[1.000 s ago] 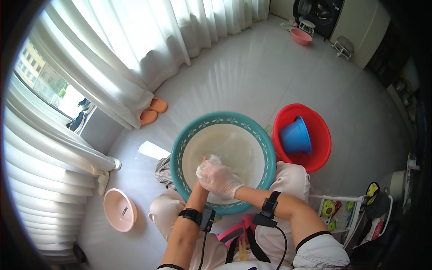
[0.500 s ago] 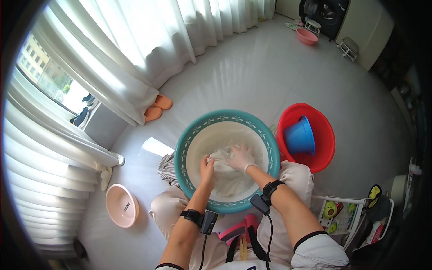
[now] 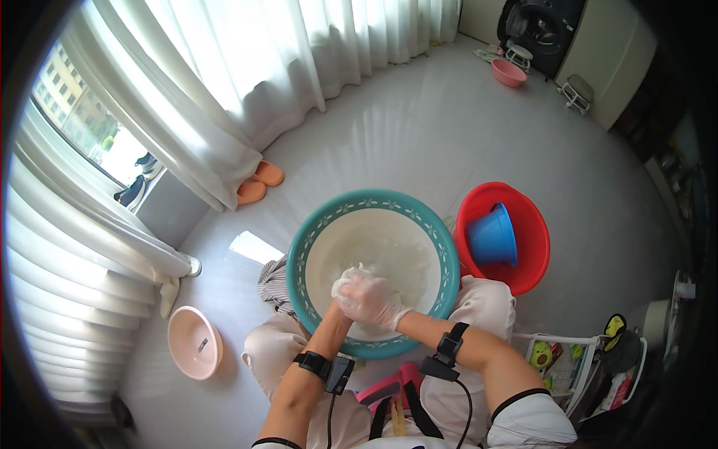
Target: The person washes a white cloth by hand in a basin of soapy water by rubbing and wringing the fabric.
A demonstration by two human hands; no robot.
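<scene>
A large teal-rimmed basin [image 3: 301, 247] with a white inside stands between my knees and holds cloudy water. Over its near left part my two hands are pressed together around a bunched white cloth [image 3: 350, 277]. My right hand [image 3: 374, 301], in a thin see-through glove, is closed over the bundle. Below and to the left of it, my left hand [image 3: 340, 313] meets the same bundle; its fingers are mostly hidden behind the right hand. Part of the cloth pokes out above the knuckles.
Touching the basin's right is a red tub [image 3: 535, 258] with a blue bucket [image 3: 491, 236] inside. A pink basin [image 3: 194, 343] sits at left, striped cloth [image 3: 274, 284] beside the teal rim. Orange slippers [image 3: 258, 185] lie by the curtain; a white rack [image 3: 561, 367] stands right.
Both hands have come together toward the near left of the basin. The white cloth, earlier spread in the water between them, is now gathered into a compact bundle.
</scene>
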